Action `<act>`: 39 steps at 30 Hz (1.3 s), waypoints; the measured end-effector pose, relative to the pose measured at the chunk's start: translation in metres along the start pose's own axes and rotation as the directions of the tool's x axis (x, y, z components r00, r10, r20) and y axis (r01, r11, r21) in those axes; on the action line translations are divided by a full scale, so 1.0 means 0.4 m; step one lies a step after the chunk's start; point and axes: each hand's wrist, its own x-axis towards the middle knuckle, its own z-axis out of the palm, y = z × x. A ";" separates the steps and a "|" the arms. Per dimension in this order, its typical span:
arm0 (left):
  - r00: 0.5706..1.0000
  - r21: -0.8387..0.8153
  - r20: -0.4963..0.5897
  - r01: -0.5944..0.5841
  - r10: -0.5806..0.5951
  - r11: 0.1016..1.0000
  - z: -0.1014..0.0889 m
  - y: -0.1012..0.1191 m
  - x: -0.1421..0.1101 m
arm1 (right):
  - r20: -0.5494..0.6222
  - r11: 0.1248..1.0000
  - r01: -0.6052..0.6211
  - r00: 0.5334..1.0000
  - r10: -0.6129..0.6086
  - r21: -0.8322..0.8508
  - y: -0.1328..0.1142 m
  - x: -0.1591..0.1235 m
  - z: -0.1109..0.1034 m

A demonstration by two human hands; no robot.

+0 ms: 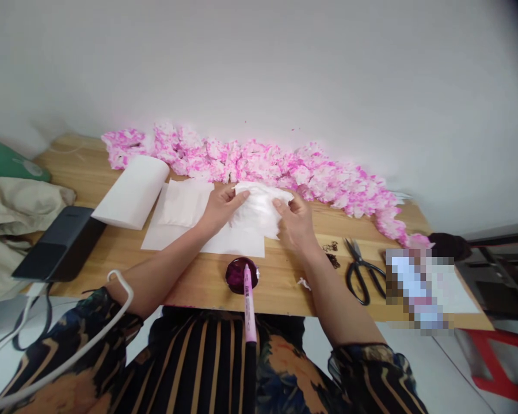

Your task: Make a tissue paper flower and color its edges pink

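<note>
A thin, wrinkled sheet of white tissue paper (259, 210) is stretched between my two hands above the table. My left hand (224, 208) pinches its left edge, thumb on top. On the opposite edge, my right hand (297, 218) grips it between thumb and fingers. Under and left of the sheet lie a stack of white tissue (183, 204) and a flat white paper (246, 244). Nearer to me, a pink marker (249, 310) rests with its tip over a small dish of dark purple liquid (235, 276).
Pink-and-white paper flowers (267, 161) line the table's back along the wall. A white paper roll (133, 192) and a black box (58, 244) with cables stand left. Black-handled scissors (360, 267) and small dark wire bits (331, 256) lie right. A red stool (501, 368) stands below.
</note>
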 end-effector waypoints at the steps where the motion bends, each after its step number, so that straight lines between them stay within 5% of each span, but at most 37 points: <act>1: 1.000 0.007 0.007 0.009 -0.009 1.000 0.001 0.001 -0.001 | 0.006 1.000 0.010 1.000 -0.009 -0.017 -0.002 0.000 0.000; 9: 0.994 0.084 -0.014 -0.103 0.105 0.991 -0.010 0.002 0.010 | -0.121 0.995 0.061 0.990 -0.071 -0.085 -0.004 0.003 -0.005; 15: 0.934 0.122 -0.201 -0.275 0.295 0.954 -0.010 0.034 -0.005 | -0.188 0.974 0.141 0.967 -0.174 -0.176 -0.007 0.004 -0.007; 19: 0.991 0.100 0.064 -0.126 0.120 0.987 0.001 0.058 -0.031 | -0.157 0.943 0.190 0.958 -0.238 -0.272 0.003 -0.001 -0.009; 22: 0.954 0.028 0.295 0.050 -0.056 0.998 0.011 0.059 -0.035 | -0.070 0.910 0.246 0.956 -0.285 -0.335 0.012 -0.007 -0.012; 25: 0.947 -0.055 0.292 0.161 -0.138 0.985 0.014 0.054 -0.028 | 0.041 0.834 0.381 0.916 -0.399 -0.400 0.011 -0.008 -0.012; 30: 0.964 -0.115 0.224 0.172 -0.143 0.978 0.013 0.055 -0.020 | 0.230 0.747 0.546 0.838 -0.495 -0.379 -0.008 -0.006 -0.011; 34: 0.967 -0.075 0.238 0.115 -0.094 0.991 0.015 0.063 -0.026 | 0.288 0.831 0.477 0.870 -0.400 -0.287 -0.023 -0.008 -0.022; 39: 0.952 0.055 0.305 0.012 -0.028 0.998 0.019 0.063 -0.038 | 0.208 0.888 0.356 0.930 -0.304 -0.292 -0.046 -0.010 -0.028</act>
